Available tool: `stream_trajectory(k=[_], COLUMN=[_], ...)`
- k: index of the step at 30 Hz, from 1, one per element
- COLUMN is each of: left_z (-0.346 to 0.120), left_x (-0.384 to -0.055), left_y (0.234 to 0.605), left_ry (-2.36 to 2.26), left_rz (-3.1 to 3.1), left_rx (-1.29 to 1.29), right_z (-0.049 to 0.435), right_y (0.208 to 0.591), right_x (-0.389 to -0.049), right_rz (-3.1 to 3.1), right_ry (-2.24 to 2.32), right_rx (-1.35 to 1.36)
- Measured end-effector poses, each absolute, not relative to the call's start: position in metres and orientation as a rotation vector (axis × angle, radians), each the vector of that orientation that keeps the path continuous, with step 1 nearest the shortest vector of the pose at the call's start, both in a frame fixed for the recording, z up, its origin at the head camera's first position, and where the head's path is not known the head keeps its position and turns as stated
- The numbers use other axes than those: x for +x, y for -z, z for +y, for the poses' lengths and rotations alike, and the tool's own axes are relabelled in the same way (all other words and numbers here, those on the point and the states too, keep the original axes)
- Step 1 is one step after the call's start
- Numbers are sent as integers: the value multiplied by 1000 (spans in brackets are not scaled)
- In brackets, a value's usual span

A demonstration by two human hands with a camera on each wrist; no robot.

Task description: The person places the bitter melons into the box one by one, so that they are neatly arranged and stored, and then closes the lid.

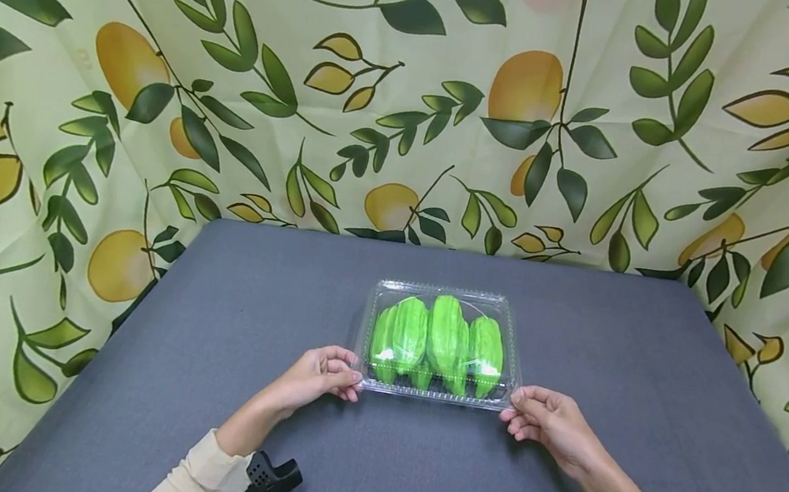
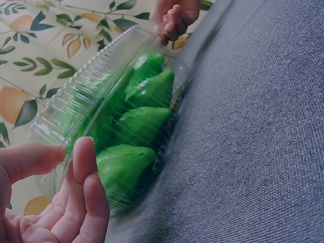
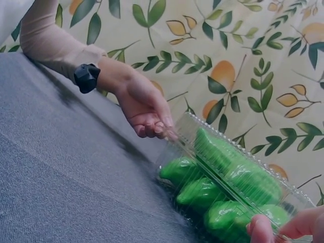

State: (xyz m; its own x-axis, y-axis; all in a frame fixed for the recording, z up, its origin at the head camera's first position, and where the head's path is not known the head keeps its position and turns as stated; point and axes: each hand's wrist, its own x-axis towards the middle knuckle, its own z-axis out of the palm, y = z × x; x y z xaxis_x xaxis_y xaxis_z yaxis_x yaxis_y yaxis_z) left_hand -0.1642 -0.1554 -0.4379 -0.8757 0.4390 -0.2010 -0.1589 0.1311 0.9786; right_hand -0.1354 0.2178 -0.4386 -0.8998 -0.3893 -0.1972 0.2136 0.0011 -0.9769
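Observation:
A clear plastic clamshell container [image 1: 431, 386] with its lid down stands in the middle of the table. Inside lie several bright green, ridged fruits or vegetables [image 1: 449, 333], perhaps plastic models; their tapered ends face me in the left wrist view. My left hand [image 1: 319, 374] pinches the container's near left corner between thumb and fingers. At the near right corner, my right hand [image 1: 551, 428] pinches the rim in the same way. Both wrist views show the thumb and fingertips on the rim where lid and base meet.
A grey-blue cloth covers the table [image 1: 266, 295]. Behind it and along both sides hangs a cream curtain [image 1: 265, 144] printed with leaves and orange fruit. Each wrist wears a black strap-on device [image 1: 275, 475] by the cream sleeve.

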Motion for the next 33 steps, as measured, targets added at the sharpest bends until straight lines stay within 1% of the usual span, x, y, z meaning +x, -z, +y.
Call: stream_trajectory(k=[33], left_z=[-152], left_x=[-166], left_y=[445], left_ry=[-1877], left_rz=[1868], left_rx=[255], right_z=[215], right_y=[435], right_x=[-136], right_rz=[1910], right_ry=[1923], right_rx=[-85])
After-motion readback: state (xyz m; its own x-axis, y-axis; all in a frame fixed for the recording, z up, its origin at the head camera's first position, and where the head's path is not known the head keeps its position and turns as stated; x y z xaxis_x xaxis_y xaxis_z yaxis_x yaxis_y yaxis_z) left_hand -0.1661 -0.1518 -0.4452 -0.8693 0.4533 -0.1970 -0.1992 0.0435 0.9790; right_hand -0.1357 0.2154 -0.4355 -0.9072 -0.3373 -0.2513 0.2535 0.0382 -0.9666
